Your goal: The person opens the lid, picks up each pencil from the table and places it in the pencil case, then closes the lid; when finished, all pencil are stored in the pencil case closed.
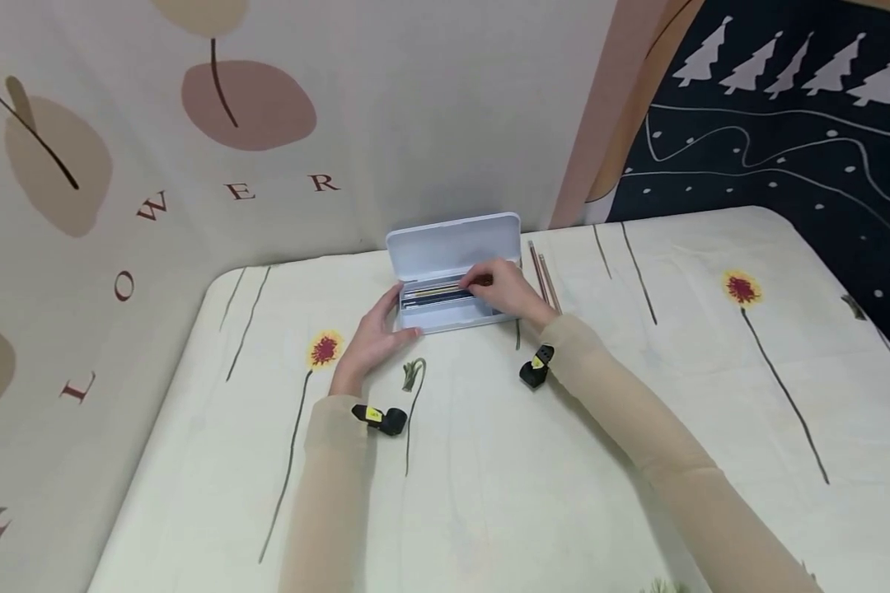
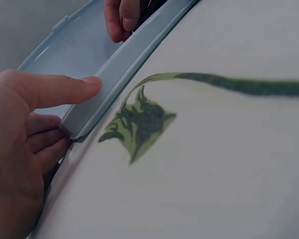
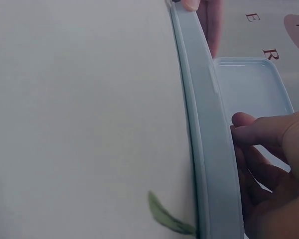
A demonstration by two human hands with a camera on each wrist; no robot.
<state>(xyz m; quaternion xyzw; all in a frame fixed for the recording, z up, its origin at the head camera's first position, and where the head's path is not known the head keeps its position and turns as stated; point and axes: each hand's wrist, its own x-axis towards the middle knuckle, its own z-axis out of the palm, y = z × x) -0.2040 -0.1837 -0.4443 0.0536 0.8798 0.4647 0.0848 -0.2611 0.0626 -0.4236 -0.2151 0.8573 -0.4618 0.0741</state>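
A pale blue pencil case [image 1: 456, 319] lies on the white cloth with its lid [image 1: 452, 245] raised at the back. Several thin pencils [image 1: 432, 300], dark and yellowish, lie lengthwise in its tray. My left hand [image 1: 373, 339] holds the case's left end, the thumb on the front wall and the other fingers round the corner. Over the tray's right half, my right hand [image 1: 506, 288] curls down with thumb and forefinger pinched together at a pencil; most of that pencil is hidden. In the right wrist view, the front wall hides what lies below the right fingers [image 3: 261, 129].
Two brownish pencils [image 1: 543, 276] lie on the cloth just right of the case, partly behind the right wrist. A flower-printed white cloth [image 1: 482, 461] covers the table. Close behind the case hangs a pale printed curtain [image 1: 430, 123], with a dark tree-patterned one [image 1: 771, 140] at right.
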